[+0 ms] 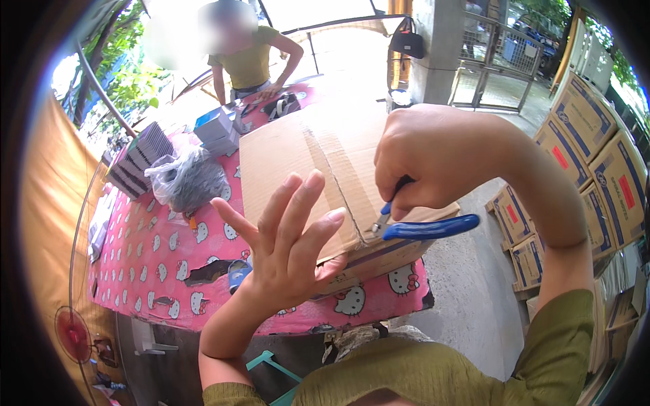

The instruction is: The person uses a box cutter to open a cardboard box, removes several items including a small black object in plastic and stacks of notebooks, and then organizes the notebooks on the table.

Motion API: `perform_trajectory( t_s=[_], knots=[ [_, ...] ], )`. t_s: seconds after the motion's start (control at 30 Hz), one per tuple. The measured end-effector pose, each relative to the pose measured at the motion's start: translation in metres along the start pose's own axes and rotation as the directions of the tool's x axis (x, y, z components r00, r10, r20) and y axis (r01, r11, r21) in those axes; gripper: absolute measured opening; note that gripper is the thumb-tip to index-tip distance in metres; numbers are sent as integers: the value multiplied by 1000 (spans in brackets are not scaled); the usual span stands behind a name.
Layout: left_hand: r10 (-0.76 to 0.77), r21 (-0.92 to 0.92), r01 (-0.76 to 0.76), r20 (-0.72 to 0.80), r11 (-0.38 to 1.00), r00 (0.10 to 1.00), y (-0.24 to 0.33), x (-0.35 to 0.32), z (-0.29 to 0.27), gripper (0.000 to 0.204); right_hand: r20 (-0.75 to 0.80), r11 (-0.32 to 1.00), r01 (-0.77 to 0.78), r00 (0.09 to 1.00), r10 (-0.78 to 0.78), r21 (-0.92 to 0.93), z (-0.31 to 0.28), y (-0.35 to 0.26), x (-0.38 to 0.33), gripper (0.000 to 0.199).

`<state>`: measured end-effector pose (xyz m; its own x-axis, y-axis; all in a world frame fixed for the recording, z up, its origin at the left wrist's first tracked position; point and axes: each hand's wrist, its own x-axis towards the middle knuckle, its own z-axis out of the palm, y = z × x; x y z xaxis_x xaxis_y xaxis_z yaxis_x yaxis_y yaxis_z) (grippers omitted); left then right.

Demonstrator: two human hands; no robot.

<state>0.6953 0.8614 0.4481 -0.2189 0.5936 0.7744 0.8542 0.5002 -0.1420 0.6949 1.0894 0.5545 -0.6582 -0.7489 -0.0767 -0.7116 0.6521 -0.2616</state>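
Observation:
A large brown cardboard box (284,149) stands on the table, its top flaps closed along a seam with tape over it. My right hand (433,155) is closed in a fist round one handle of blue-handled pliers (430,228). Their other handle sticks out to the right, and the metal jaws meet the box at the near end of the seam. What the jaws grip there is too small to tell. At the box's near left edge, my left hand (284,250) is open, fingers spread above the top and thumb against the front side.
A pink patterned cloth (156,271) covers the table. On the left are a stack of booklets (140,159), a plastic bag (189,179) with dark contents, and small boxes (217,130). Another person (247,64) stands at the far end. Cartons (619,186) are stacked at right.

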Motion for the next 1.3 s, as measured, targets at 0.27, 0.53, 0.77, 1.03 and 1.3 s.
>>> perform_trajectory(
  t_s=[0.27, 0.53, 0.77, 1.03, 1.3],
  knots=[
    [-11, -2, 11, -98, 1000, 995, -2, -3, 2, 33, 145, 994, 72, 986, -83, 81, -6, 19, 16, 11],
    [74, 31, -68, -271, 997, 960, -7, -7, 10, 28, 259, 980, 160, 948, -186, 119, -14, 31, 43, 13],
    [139, 76, -120, -349, 990, 927, -9, -5, 12, 24, 244, 986, 97, 961, -129, 138, -14, 66, 80, 19],
    [95, 102, -77, -184, 992, 978, -2, 0, 4, 20, 286, 959, 98, 942, -176, 266, -17, 107, 120, 15],
    [164, -107, -139, 282, 985, 945, -6, 14, -6, 36, 169, 959, 6, 984, -57, 283, -19, 113, 103, 24]
  ],
)
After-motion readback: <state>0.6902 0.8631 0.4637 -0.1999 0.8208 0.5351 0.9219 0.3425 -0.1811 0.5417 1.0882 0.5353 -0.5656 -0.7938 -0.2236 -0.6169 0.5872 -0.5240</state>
